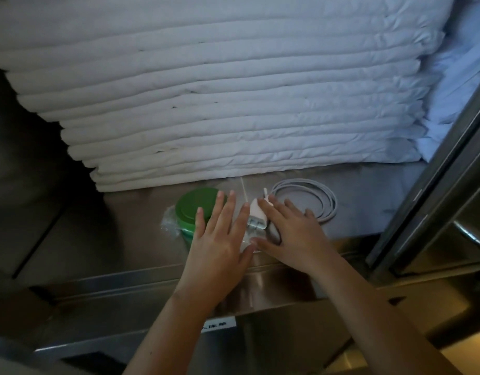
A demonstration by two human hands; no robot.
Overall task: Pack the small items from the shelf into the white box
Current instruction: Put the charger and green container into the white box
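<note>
you're at the pickup step: left hand [219, 234] flat over the green-lidded tub [191, 205], right hand [290, 234] flat against the white charger [256, 215] on the shelf [368, 201] (white box out of view), so next grip the charger.

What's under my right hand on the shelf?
The right hand partly covers a white charger plug and the coiled grey cable; anything beneath the palm is hidden.
</note>
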